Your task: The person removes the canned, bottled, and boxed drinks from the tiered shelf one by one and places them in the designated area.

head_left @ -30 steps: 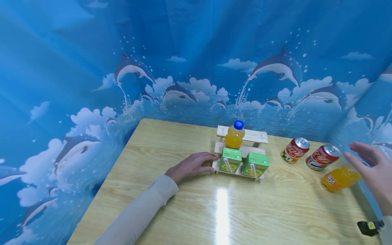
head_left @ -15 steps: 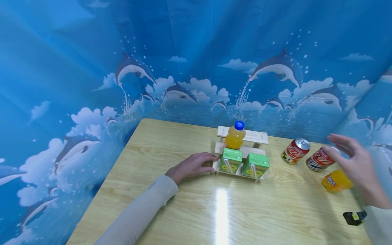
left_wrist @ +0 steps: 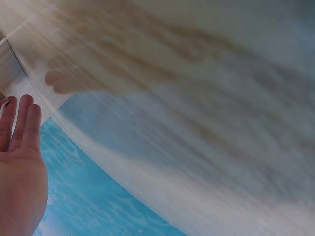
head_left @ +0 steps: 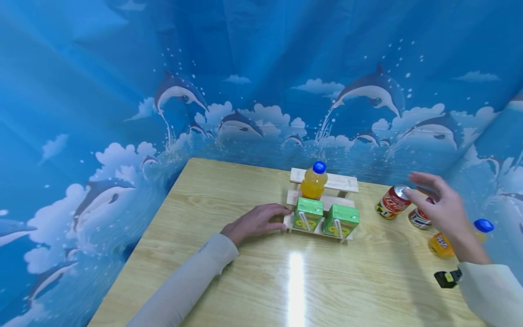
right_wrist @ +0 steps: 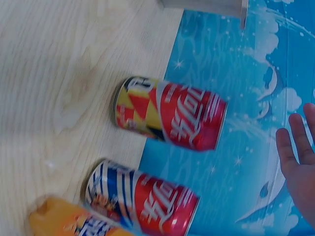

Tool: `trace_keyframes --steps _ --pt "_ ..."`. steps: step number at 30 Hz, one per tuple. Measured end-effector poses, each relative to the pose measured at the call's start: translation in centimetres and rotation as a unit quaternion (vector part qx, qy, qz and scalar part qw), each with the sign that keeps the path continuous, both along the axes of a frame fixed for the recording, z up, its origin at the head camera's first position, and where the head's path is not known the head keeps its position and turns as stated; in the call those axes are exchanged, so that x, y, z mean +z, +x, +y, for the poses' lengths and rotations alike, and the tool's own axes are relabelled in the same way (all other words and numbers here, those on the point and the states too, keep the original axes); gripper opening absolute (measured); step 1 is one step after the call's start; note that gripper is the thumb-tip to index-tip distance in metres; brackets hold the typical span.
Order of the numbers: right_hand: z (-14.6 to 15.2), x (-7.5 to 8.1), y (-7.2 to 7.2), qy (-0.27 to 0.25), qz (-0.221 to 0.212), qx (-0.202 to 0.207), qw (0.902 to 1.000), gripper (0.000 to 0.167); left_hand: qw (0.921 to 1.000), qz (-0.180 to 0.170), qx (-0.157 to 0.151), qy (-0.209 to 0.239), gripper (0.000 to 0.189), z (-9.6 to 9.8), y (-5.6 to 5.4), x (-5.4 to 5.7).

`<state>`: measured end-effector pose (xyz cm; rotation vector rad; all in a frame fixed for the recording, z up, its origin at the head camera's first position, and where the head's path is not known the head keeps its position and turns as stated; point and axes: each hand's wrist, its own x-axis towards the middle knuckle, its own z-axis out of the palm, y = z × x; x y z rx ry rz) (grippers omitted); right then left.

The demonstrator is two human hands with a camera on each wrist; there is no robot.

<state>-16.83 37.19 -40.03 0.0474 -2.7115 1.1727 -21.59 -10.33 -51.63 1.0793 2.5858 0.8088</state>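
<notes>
My left hand [head_left: 257,221] lies at the left end of a small tiered wooden rack [head_left: 342,181], fingertips right at its lower step. In the left wrist view the fingers of that hand [left_wrist: 22,182] are straight. Two green juice cartons [head_left: 308,214] with straws stand on the front step, and a blue-capped bottle of orange drink [head_left: 313,185] stands behind them. My right hand [head_left: 447,213], fingers extended and holding nothing, hovers above two upright red cola cans [head_left: 392,204]. It partly covers the right-hand can [right_wrist: 142,196] and another orange drink bottle [head_left: 440,245].
The pale wooden table [head_left: 229,286] carries the rack and drinks. A blue curtain [head_left: 261,72] printed with dolphins hangs behind the table and along its sides. A black device [head_left: 447,278] sits at my right wrist.
My right hand has travelled left from beyond the orange drink bottle, over the right-hand can, towards the left-hand one. My left hand has stayed at the rack.
</notes>
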Motion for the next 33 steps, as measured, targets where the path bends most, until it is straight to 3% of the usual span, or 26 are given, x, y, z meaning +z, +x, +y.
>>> trace_keyframes --steps 7,14,27,33 --pt "-2.1 0.0 -0.8 0.017 -0.008 0.015 0.9997 0.064 0.9999 -0.010 0.007 0.000 0.057 0.0 0.1 -0.1" --pt "-4.2 -0.4 -1.5 0.001 0.020 0.033 0.9992 0.063 0.9999 -0.008 0.005 0.006 0.057 -0.1 0.1 0.0" --pt "-7.4 -0.4 -2.6 -0.035 0.021 0.103 0.9938 0.061 0.9999 -0.008 0.011 0.005 0.057 -0.1 0.2 0.0" --pt "-8.7 0.0 -2.9 -0.054 0.000 0.118 0.9916 0.061 0.9999 -0.001 0.007 0.010 0.056 -0.1 0.0 -0.2"
